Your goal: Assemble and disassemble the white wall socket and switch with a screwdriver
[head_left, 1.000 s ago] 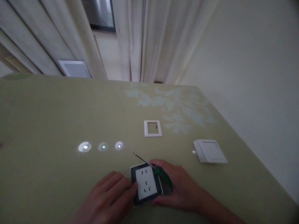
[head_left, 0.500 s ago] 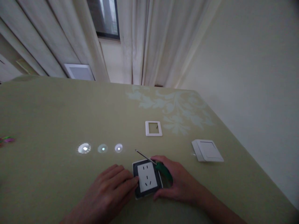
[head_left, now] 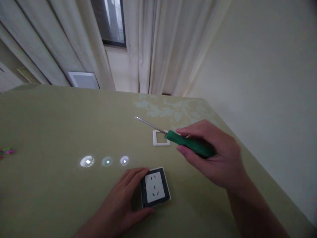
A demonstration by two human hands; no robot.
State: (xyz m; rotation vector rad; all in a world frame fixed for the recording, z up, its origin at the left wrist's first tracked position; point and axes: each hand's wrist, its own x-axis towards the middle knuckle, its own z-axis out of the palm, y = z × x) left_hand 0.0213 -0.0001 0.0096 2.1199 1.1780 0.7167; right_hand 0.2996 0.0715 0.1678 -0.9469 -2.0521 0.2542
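A white wall socket with a dark surround lies flat on the green tablecloth near the front. My left hand grips its left side, thumb under the near edge and fingers along the far corner. My right hand is raised above the table to the right, closed round the green handle of a screwdriver. Its thin metal shaft points up and left, over a white square frame lying farther back.
Three bright light spots shine on the cloth left of the socket. Something small and coloured lies at the left edge. Pale curtains hang behind the table, and a bare wall runs along the right side.
My right hand has lifted off the socket and risen up and right with the screwdriver. It now hides the white switch plate seen before. My left hand stays on the socket.
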